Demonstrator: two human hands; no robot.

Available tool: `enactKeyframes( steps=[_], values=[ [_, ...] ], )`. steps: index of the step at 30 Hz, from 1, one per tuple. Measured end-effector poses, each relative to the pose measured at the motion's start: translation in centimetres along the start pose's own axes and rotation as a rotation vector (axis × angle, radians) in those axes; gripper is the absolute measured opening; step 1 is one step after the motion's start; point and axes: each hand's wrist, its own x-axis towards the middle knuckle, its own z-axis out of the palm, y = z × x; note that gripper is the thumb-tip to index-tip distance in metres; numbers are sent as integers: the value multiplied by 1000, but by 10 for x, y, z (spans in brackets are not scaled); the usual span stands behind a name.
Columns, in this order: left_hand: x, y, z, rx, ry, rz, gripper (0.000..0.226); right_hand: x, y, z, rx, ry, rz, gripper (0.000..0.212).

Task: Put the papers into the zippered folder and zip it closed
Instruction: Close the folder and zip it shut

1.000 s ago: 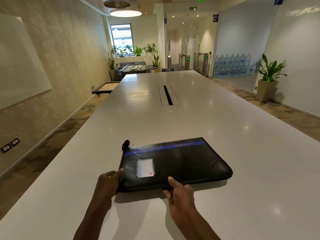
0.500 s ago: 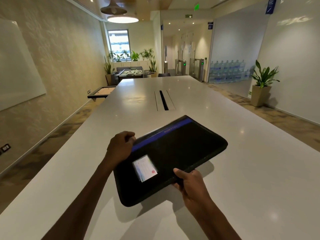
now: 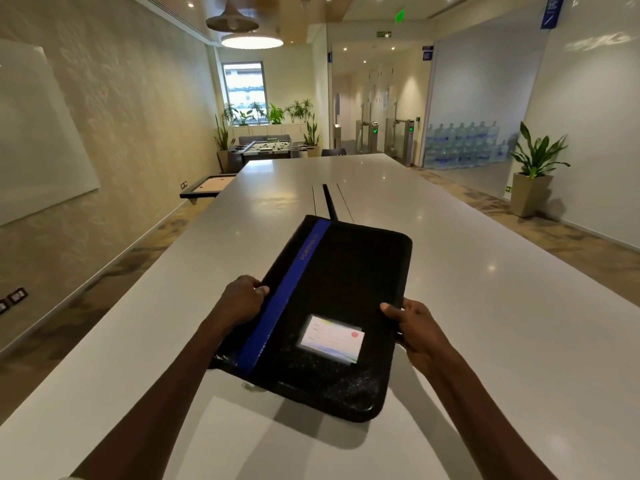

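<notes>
A black zippered folder (image 3: 339,299) with a blue stripe and a small white card on its cover is held above the white table (image 3: 485,306), lengthwise away from me, near end lower. My left hand (image 3: 242,299) grips its left edge by the blue stripe. My right hand (image 3: 412,327) grips its right edge, thumb on top. White papers (image 3: 242,438) lie flat on the table under the folder's near end, partly covered by my left arm. The folder looks closed; its zipper is hidden.
The long white table stretches away, with a dark cable slot (image 3: 329,202) in its middle just beyond the folder. Floor drops off on both sides. A potted plant (image 3: 533,168) stands at the right wall, a whiteboard (image 3: 38,133) on the left wall.
The folder was lying flat and crosswise on the table. Both hands lifted it and turned it lengthwise, and the papers have come into view beneath it.
</notes>
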Motion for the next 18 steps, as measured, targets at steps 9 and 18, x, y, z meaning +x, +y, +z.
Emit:
enactKeyframes(
  steps=[9, 18],
  values=[
    [-22, -25, 29, 2, 3, -79, 27, 54, 24, -5, -466, 168, -29, 30],
    [-44, -44, 45, 19, 62, -120, 24, 67, 52, -7, -798, 200, -70, 26]
  ],
)
